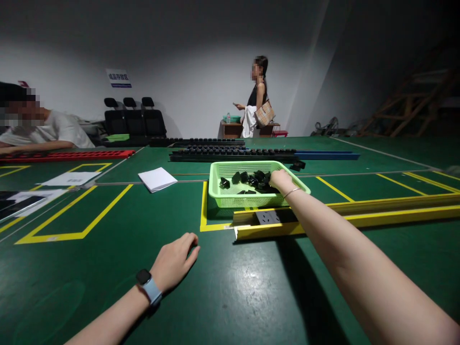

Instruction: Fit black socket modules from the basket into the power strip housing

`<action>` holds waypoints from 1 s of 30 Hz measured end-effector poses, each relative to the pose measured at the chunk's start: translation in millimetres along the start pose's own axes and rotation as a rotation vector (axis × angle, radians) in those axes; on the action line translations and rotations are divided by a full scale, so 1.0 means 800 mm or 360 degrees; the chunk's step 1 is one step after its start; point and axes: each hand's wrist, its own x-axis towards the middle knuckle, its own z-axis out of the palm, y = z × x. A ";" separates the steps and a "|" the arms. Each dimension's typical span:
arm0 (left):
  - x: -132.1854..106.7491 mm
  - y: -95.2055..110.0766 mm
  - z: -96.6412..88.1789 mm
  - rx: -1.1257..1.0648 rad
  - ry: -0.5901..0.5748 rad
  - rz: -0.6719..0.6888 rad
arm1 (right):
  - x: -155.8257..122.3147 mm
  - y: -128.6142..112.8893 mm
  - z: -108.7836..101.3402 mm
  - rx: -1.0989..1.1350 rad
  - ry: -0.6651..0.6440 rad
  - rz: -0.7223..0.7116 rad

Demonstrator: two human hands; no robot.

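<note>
Small black plastic parts (257, 179) lie loosely heaped inside the light-green mesh basket (244, 201).

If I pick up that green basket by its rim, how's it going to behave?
Probably light: the green basket is thin mesh plastic, and its rim may flex. The loose black parts fill only part of it, so they would likely slide if it tilts.

The head-worn camera faces forward and down across the table (230, 297), close behind the right hand (281, 180).

Lime-green basket (247, 201), black parts (257, 180), yellow rail (359, 218), dark-green table (233, 297).
</note>
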 end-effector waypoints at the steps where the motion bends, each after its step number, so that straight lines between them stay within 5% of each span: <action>1: 0.000 0.000 0.000 0.0001 0.0001 0.0002 | -0.001 -0.002 0.001 -0.0002 0.0011 0.0049; 9: 0.000 -0.002 0.001 0.0017 0.0024 0.0023 | -0.024 -0.001 -0.024 0.0227 0.0231 -0.0080; 16: -0.002 -0.001 0.001 0.0016 0.0056 0.0046 | -0.116 -0.013 -0.066 0.0631 0.0523 -0.0672; 18: -0.003 0.000 0.000 0.0015 0.0060 0.0050 | -0.159 -0.018 -0.069 0.1109 0.0606 -0.1010; 23: -0.002 0.000 -0.001 0.0015 0.0073 0.0059 | -0.242 -0.040 -0.055 0.1713 0.0501 -0.1205; 30: -0.003 0.000 0.001 0.0031 0.0078 0.0053 | -0.258 -0.070 -0.016 0.1751 0.0289 -0.1266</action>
